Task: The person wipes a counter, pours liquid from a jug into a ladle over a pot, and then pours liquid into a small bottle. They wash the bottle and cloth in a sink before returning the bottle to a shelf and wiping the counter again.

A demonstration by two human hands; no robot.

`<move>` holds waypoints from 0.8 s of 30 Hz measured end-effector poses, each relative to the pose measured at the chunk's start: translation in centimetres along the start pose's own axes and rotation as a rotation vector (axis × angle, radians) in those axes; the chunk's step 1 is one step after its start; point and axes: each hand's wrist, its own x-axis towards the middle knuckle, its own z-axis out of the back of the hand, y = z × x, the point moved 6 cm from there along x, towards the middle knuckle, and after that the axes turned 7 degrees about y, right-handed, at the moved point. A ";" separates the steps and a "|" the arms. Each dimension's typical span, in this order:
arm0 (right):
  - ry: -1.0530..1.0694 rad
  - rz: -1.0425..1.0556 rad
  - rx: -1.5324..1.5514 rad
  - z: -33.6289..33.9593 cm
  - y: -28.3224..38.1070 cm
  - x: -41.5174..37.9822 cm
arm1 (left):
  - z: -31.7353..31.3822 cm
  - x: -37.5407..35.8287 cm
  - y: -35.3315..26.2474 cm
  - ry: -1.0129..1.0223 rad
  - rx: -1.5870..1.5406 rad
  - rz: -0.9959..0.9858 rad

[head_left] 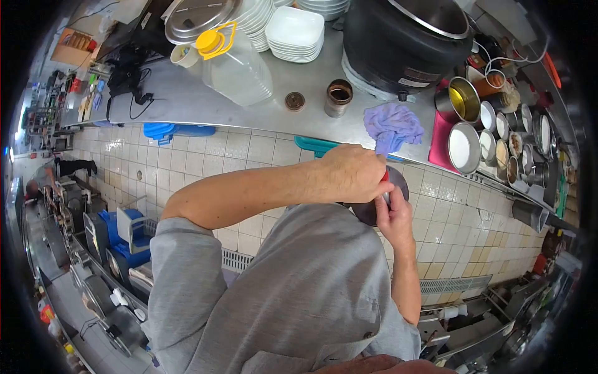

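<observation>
My left hand (pixel 354 171) is closed in a fist just beyond the steel counter's front edge. A small red piece (pixel 385 177) shows at its thumb side, part of an object mostly hidden by my fingers. Close below, my right hand (pixel 397 218) pinches a pale, shiny part of what looks like the same object. Under both hands is a dark round thing (pixel 366 214), partly covered. On the counter nearby lie a crumpled purple cloth (pixel 393 124), an open jar (pixel 339 98) with dark brown contents, and a round lid (pixel 294 101).
A large black pot (pixel 402 47) stands at the back of the steel counter (pixel 180 103). Left of it are stacked white dishes (pixel 295 34) and a yellow-capped jug (pixel 237 78). A pot of yellow liquid (pixel 458 100) and several bowls sit right. Tiled floor (pixel 199 153) lies below.
</observation>
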 end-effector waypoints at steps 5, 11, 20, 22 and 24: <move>0.027 0.007 -0.039 -0.4 0.5 0.6 | -1.1 -0.3 1.2 -0.179 -0.072 -0.229; 0.088 -0.020 -0.054 -0.5 1.6 2.1 | 0.1 -0.7 2.3 -0.175 -0.097 0.017; 0.209 -0.069 -0.221 0.4 3.2 5.1 | -1.8 -3.4 15.5 -0.393 -0.147 0.278; 0.236 -0.050 -0.286 0.6 3.7 6.3 | -3.8 -2.8 20.0 -0.385 -0.155 0.340; 0.250 -0.063 -0.310 1.0 4.2 7.4 | -5.6 -1.8 23.6 -0.379 -0.168 0.391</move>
